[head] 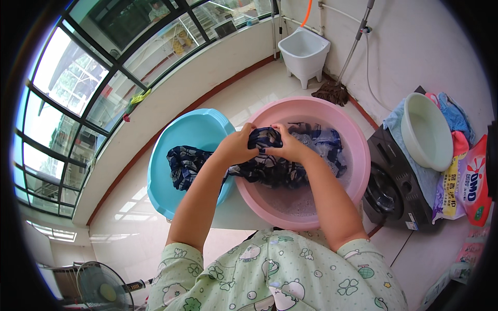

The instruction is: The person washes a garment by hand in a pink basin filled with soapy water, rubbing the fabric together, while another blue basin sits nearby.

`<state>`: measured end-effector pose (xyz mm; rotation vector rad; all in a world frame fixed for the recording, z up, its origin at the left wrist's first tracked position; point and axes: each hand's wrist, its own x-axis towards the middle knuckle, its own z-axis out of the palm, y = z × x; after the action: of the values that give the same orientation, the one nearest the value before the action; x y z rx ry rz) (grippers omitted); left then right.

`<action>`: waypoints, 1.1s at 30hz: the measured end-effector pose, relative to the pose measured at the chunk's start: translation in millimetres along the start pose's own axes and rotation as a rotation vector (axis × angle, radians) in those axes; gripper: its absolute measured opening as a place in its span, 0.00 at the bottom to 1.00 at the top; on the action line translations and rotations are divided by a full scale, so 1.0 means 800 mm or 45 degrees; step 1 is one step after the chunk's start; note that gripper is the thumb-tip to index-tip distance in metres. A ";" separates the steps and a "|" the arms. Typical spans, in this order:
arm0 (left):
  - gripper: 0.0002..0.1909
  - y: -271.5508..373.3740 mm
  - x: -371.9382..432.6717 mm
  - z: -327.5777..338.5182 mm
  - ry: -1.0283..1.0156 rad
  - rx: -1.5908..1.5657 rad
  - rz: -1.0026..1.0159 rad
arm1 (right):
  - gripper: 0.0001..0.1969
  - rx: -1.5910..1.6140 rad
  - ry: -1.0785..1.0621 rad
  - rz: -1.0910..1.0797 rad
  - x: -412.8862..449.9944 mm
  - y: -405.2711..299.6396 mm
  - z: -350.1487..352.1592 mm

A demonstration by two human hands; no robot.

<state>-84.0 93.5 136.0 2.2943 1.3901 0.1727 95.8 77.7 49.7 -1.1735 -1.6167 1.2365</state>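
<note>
My left hand [242,143] and my right hand [288,144] both grip a bunched part of a dark patterned cloth [265,136]. They hold it over the left side of a round pink basin [249,196]. One end of the cloth trails leftward into a light blue basin [163,134], where it lies in a heap. More of the dark fabric lies in the pink basin, partly under cloudy, sudsy water [291,206]. Folds of cloth hide some of my fingertips.
Right of the pink basin stands a dark front-loading washing machine [393,186]. It bears a pale green basin [412,128], towels and an OMO detergent pack [472,179]. Beyond are a mop [330,93] and a white mop tub [303,56]. A fan [104,287] stands lower left.
</note>
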 end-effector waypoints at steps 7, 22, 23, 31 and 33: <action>0.16 -0.018 0.003 0.040 0.035 0.663 0.241 | 0.26 -0.595 -0.103 -0.114 0.002 0.028 0.037; 0.07 -0.042 0.017 0.085 -0.080 0.897 0.329 | 0.13 -0.718 0.033 -0.046 0.014 0.062 0.059; 0.07 -0.044 0.019 0.082 -0.068 0.761 0.267 | 0.12 -0.670 0.040 -0.103 0.015 0.047 0.041; 0.21 -0.004 0.039 0.046 0.600 -0.447 -0.411 | 0.09 0.503 0.556 -0.144 0.015 -0.022 0.033; 0.23 0.009 0.041 0.050 0.593 -0.412 -0.447 | 0.10 0.456 0.564 -0.111 0.020 -0.006 0.051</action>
<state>-49.3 106.5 99.1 1.7760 1.8081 0.7950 51.8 81.9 45.6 -1.0442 -1.0581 1.0624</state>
